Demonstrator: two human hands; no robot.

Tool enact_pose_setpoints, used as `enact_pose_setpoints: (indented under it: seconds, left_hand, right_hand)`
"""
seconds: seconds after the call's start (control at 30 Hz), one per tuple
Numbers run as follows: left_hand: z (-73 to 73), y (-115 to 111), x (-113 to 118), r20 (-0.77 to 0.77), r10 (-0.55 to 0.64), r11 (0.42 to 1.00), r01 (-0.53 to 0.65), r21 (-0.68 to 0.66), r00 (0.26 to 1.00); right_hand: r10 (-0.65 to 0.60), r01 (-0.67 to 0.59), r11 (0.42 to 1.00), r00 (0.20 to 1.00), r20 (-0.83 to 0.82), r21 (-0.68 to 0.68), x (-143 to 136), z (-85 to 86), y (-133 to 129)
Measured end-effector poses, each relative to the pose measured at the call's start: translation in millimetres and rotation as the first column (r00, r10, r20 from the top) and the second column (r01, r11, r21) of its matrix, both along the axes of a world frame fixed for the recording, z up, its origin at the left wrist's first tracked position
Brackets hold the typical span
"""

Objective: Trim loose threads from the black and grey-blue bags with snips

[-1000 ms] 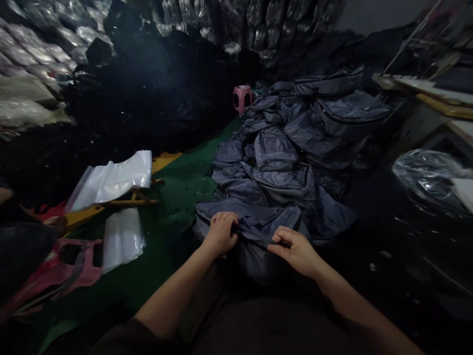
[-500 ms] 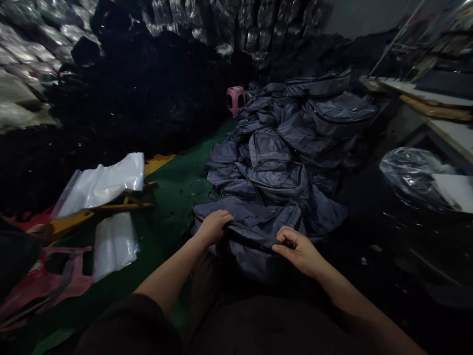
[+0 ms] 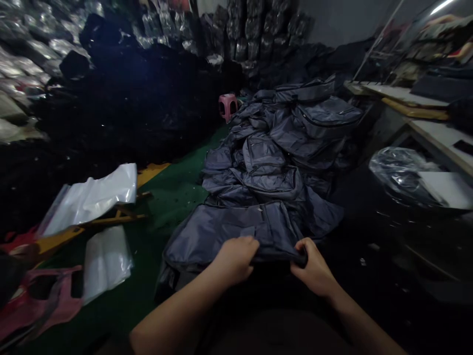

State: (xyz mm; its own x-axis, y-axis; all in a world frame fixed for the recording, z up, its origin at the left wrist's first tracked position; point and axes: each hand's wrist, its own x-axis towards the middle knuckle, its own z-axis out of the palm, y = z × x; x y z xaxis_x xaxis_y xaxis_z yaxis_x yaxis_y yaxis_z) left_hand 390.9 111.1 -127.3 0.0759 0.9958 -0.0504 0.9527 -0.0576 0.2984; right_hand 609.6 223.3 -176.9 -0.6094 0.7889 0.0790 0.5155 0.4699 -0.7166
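Observation:
A dark grey-blue backpack [image 3: 207,231] lies in front of me with its broad panel facing up and a zip running along its edge. My left hand [image 3: 238,259] is closed on the near edge of that panel, its fingertips partly hidden by the fabric. At the near right corner, my right hand [image 3: 312,268] pinches the edge between thumb and fingers. The bag's underside is lost in shadow. Right behind it, more backpacks of the same cloth [image 3: 271,182] lie heaped.
A pink stool [image 3: 227,107] stands beyond the heap. Clear plastic bags [image 3: 105,197] lie on a wooden frame at left, near a toppled pink stool [image 3: 55,301]. A table [image 3: 443,133] runs along the right, with clear plastic wrap [image 3: 399,170] below it.
The backpack has been turned and flattened, so its broad panel now faces up and reaches farther left. Both hands have moved right and nearer to me. The view has shifted slightly.

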Motion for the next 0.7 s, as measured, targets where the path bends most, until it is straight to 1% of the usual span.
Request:
enact_pose_setpoints:
  seconds: [0.03, 0.1, 0.17, 0.2, 0.27, 0.33, 0.4, 0.47, 0.5, 0.57, 0.6, 0.7]
  left_hand:
    - [-4.5, 3.7, 10.7, -0.002, -0.085, 0.996, 0.085, 0.012, 0.996]
    - [-15.2, 14.7, 33.3, -0.01, -0.245, 0.969, 0.245, 0.038, 0.969]
    - [-26.9, 27.8, 54.2, -0.028, -0.313, 0.948, 0.314, 0.049, 0.949]
    - [-32.3, 33.8, 62.7, -0.035, -0.328, 0.943, 0.329, 0.044, 0.944]
    - [-40.8, 42.3, 74.4, -0.029, -0.335, 0.941, 0.336, 0.028, 0.942]
    - [-44.7, 44.5, 79.6, 0.002, -0.318, 0.948, 0.318, 0.022, 0.948]
    - [-44.2, 40.8, 80.7, 0.039, -0.274, 0.962, 0.273, 0.028, 0.961]
    - [-40.7, 33.6, 80.6, 0.06, -0.244, 0.969, 0.242, 0.039, 0.968]
    - [-38.6, 29.3, 80.8, 0.065, -0.247, 0.969, 0.245, 0.046, 0.967]
    - [-35.3, 20.4, 82.1, 0.067, -0.283, 0.958, 0.279, 0.06, 0.957]
    - [-34.7, 15.7, 83.2, 0.066, -0.311, 0.95, 0.307, 0.061, 0.948]
    - [-38.4, 0.1, 88.0, 0.061, -0.431, 0.902, 0.428, 0.048, 0.9]
  right_hand:
    - [0.029, -0.029, 1.0, 0.999, -0.013, 0.002, 3.1, -5.1, -1.7]
    - [0.082, -0.081, 0.997, 0.995, -0.052, 0.019, 10.1, -15.5, -6.8]
    - [0.105, -0.103, 0.994, 0.991, -0.079, 0.033, 19.1, -26.4, -12.8]
    - [0.094, -0.092, 0.995, 0.992, -0.084, 0.037, 24.7, -32.1, -15.6]
    - [0.03, -0.026, 0.999, 0.996, -0.089, 0.045, 38.5, -43.8, -19.9]
    - [-0.073, 0.079, 0.996, 0.991, -0.112, 0.045, 54.5, -55.4, -20.2]
    - [-0.209, 0.212, 0.977, 0.969, -0.129, 0.01, 69.0, -65.6, -14.1]
    - [-0.306, 0.302, 0.952, 0.946, -0.105, -0.049, 77.2, -73.0, 0.0]
    - [-0.313, 0.308, 0.949, 0.946, -0.086, -0.069, 77.6, -75.1, 10.1]
    - [-0.243, 0.24, 0.969, 0.968, -0.062, -0.053, 70.1, -75.9, 36.0]
    - [-0.21, 0.21, 0.978, 0.976, -0.06, -0.012, 62.4, -74.5, 51.4]
    - [-0.173, 0.178, 0.98, 0.984, -0.05, 0.095, 27.7, -65.2, 101.2]
